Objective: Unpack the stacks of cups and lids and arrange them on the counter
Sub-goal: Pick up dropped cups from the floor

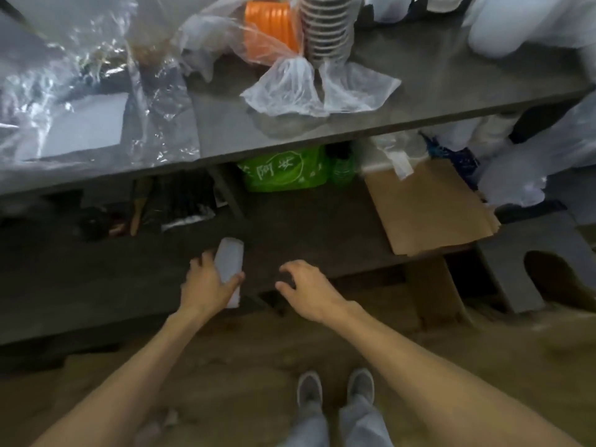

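Note:
My left hand (206, 283) grips a short white stack of cups (229, 264) in front of the lower dark shelf (306, 227), below the counter. My right hand (306, 287) hovers beside it with fingers loosely curled and holds nothing. On the grey counter (435, 88) at the top, an orange stack of lids (271, 30) lies inside a clear plastic bag. Next to it stands a striped stack of cups (327, 27) with its plastic wrap (322, 88) pulled down around the base.
Crumpled clear plastic (80, 91) covers the counter's left part, and white bagged stacks (522, 24) sit at the right. On the lower shelf are a green package (283, 171), brown cardboard (429, 208) and dark items at the left. My shoes (335, 388) stand on the brown floor.

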A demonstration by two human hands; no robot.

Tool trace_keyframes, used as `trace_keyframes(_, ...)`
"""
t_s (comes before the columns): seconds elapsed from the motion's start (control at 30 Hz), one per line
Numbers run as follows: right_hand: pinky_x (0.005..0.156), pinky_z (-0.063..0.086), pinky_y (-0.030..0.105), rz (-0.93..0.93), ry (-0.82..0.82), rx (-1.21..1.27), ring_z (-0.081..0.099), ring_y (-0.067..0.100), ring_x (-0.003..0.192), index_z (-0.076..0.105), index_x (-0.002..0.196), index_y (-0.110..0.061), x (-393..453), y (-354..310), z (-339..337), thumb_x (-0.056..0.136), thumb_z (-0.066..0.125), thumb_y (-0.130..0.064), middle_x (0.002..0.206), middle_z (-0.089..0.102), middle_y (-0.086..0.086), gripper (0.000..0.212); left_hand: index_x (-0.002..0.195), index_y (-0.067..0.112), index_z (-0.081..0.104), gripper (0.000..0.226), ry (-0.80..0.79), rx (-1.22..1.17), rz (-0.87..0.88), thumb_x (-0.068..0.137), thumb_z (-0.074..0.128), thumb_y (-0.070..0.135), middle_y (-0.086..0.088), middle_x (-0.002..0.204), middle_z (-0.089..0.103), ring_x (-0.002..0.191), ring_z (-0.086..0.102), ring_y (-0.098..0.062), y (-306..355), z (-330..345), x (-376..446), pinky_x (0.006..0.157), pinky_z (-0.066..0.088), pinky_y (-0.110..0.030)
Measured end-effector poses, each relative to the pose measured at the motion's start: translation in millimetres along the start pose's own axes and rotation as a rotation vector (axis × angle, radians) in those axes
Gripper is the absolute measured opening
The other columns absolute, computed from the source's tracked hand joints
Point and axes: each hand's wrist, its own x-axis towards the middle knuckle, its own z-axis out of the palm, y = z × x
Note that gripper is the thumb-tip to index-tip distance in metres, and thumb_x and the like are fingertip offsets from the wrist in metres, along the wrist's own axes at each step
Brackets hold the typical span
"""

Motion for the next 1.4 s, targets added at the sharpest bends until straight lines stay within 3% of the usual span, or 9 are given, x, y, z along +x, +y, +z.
trace_keyframes(0.13, 0.116, 0.038, 0.043, 0.059, -0.088, 0.055, 0.040, 0.028, 0.145, 0.033, 0.157, -0.017, 36.5, -16.4, 60.7, 0.106, 0.051, -0.029, 0.158, 0.039, 0.010, 0.055, 0.153, 0.007, 0.019, 0.101, -0.185, -0.064, -0.174, 0.083, 0.071, 0.058, -0.019, 0.154, 0.033, 0.137, 0.040, -0.040, -29.0, 20.9, 23.9, 0.107, 0.039, -0.049)
trace_keyframes(0.33, 0.116, 0.038, 0.043, 0.123, -0.111, 0.084, 0.041, 0.033, 0.142, 0.028, 0.158, -0.013, 40.5, -9.5, 107.9, 0.107, 0.048, -0.028, 0.157, 0.039, 0.016, 0.057, 0.148, 0.012, 0.033, 0.089, -0.131, -0.278, -0.202, 0.081, 0.076, 0.050, -0.015, 0.144, 0.050, 0.124, 0.054, -0.037, -55.5, 48.0, 23.3, 0.102, 0.049, -0.050)
trace_keyframes(0.5, 0.111, 0.040, 0.040, 0.213, -0.079, 0.291, 0.045, 0.030, 0.141, 0.033, 0.156, -0.015, 9.9, -5.6, 112.5, 0.106, 0.044, -0.046, 0.155, 0.044, 0.011, 0.061, 0.144, 0.020, 0.038, 0.080, -0.138, -0.432, -0.141, 0.081, 0.075, 0.053, -0.003, 0.130, 0.054, 0.115, 0.057, -0.027, -63.2, 52.0, -38.4, 0.095, 0.052, -0.046)
trace_keyframes(0.6, 0.103, 0.049, 0.039, 0.321, -0.083, 0.565, 0.056, 0.026, 0.127, 0.038, 0.152, -0.016, -15.3, -4.4, 114.3, 0.098, 0.051, -0.059, 0.149, 0.050, 0.007, 0.070, 0.144, 0.023, 0.040, 0.075, -0.162, -0.507, -0.111, 0.083, 0.076, 0.048, 0.001, 0.128, 0.055, 0.109, 0.060, -0.019, -63.2, 60.3, -93.0, 0.083, 0.054, -0.037)
trace_keyframes(0.73, 0.073, 0.056, 0.032, 0.435, -0.188, 0.773, 0.060, 0.013, 0.093, 0.043, 0.138, -0.023, -61.0, 10.2, 130.2, 0.088, 0.071, -0.054, 0.118, 0.055, -0.005, 0.066, 0.141, 0.026, 0.042, 0.071, -0.222, -0.574, -0.072, 0.082, 0.079, 0.042, 0.004, 0.128, 0.056, 0.108, 0.061, -0.014, -70.1, 85.0, -162.9, 0.085, 0.056, -0.032)
trace_keyframes(0.83, 0.077, 0.059, 0.036, 0.458, -0.236, 0.789, 0.062, 0.016, 0.101, 0.042, 0.137, -0.028, -89.5, 30.3, 162.2, 0.083, 0.079, -0.049, 0.122, 0.056, -0.004, 0.069, 0.140, 0.026, 0.041, 0.072, -0.240, -0.595, -0.106, 0.081, 0.079, 0.042, 0.005, 0.130, 0.057, 0.110, 0.062, -0.014, -82.5, 104.4, -202.3, 0.082, 0.055, -0.027)
trace_keyframes(1.03, 0.092, 0.059, 0.049, 0.509, -0.365, 0.777, 0.062, 0.023, 0.112, 0.040, 0.138, -0.031, -121.8, 14.9, 238.7, 0.075, 0.087, -0.045, 0.127, 0.058, -0.003, 0.080, 0.138, 0.022, 0.045, 0.089, -0.183, -0.688, -0.254, 0.064, 0.077, 0.059, -0.002, 0.131, 0.059, 0.115, 0.062, -0.021, -140.2, 113.7, -261.6, 0.099, 0.055, -0.044)
trace_keyframes(1.17, 0.094, 0.057, 0.052, 0.509, -0.451, 0.697, 0.060, 0.023, 0.113, 0.038, 0.137, -0.036, -120.1, -26.2, 280.5, 0.070, 0.090, -0.042, 0.125, 0.057, -0.005, 0.086, 0.134, 0.019, 0.051, 0.066, -0.125, -0.827, -0.365, 0.078, 0.083, 0.037, 0.000, 0.127, 0.062, 0.112, 0.063, -0.018, -186.5, 99.7, -277.8, 0.101, 0.054, -0.039)
trace_keyframes(1.4, 0.086, 0.058, 0.044, 0.483, -0.599, 0.520, 0.060, 0.021, 0.110, 0.034, 0.141, -0.030, -84.6, -111.7, 376.3, 0.075, 0.088, -0.039, 0.126, 0.055, -0.002, 0.086, 0.136, 0.026, 0.050, 0.092, -0.005, -0.890, -0.482, 0.058, 0.075, 0.067, 0.002, 0.124, 0.062, 0.113, 0.064, -0.020, -308.2, 80.3, -261.8, 0.098, 0.055, -0.045)
